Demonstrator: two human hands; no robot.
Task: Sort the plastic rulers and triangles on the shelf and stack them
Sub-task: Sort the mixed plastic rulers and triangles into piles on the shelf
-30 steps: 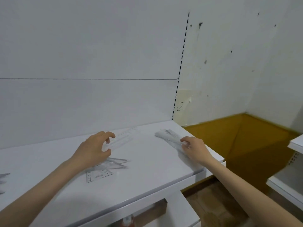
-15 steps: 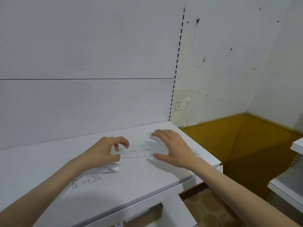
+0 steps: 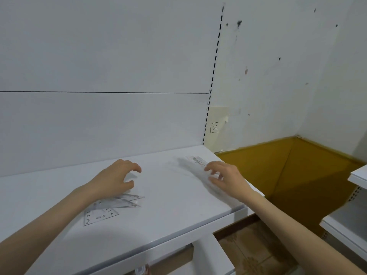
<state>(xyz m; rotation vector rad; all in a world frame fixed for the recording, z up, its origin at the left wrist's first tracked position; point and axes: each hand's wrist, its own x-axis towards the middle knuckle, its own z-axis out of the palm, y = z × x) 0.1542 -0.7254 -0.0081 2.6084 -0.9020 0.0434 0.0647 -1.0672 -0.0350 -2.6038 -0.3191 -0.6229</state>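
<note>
A white shelf [image 3: 168, 205] is seen across the lower half of the frame, with a white back panel [image 3: 99, 56] behind it, crossed by a thin dark horizontal seam. Left of centre, the left hand [image 3: 117, 179] is held just above the shelf top; its fingers are loosely curved, the thumb and forefinger stand apart, and nothing is held in it. Below that hand, in the lower left, clear plastic triangles [image 3: 103, 215] are lying overlapped and flat on the shelf, partly covered by the wrist; the numerals "0 1 2" can be read along one edge and "2 3 4" along another. Right of centre, near the shelf's right end, a blurred pile of clear rulers [image 3: 196, 160] is lying flat, with a printed scale whose figures cannot be read. The right hand [image 3: 226, 177] is placed on the near end of this pile with bent fingertips touching it; whether the rulers are pinched or merely touched cannot be told through the blur. A slotted upright [image 3: 214, 76] is seen at the panel's right edge, and beside it, on the spotted wall [image 3: 278, 86], a hand-drawn box with an "X" [image 3: 214, 127] is marked. A mustard-yellow band [image 3: 297, 165] is seen along the base of the wall at the right.
</note>
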